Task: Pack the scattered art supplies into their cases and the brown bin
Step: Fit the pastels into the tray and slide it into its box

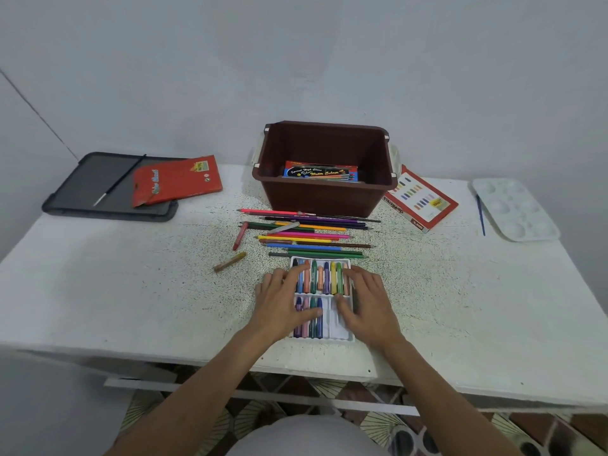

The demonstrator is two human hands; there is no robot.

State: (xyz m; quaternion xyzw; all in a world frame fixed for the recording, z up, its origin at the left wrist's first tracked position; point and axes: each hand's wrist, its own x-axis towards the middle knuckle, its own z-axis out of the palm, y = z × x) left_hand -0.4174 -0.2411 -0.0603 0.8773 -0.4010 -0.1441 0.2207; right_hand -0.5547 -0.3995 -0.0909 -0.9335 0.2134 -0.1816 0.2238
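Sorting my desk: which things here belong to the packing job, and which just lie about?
Job: pastel tray, loose pastels, coloured pencils, red pencil pouch, oil-pastel box, palette, blue brush, black brush, brown bin, watercolour box already inside it.
Lying about: dark tray beneath the pouch.

Left hand [282, 306] and right hand [369, 307] lie palm-down, fingers extended.

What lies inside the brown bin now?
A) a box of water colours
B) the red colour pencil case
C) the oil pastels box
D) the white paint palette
A: the water colour box lies on the floor of the brown bin; the other three lie outside it on the table.
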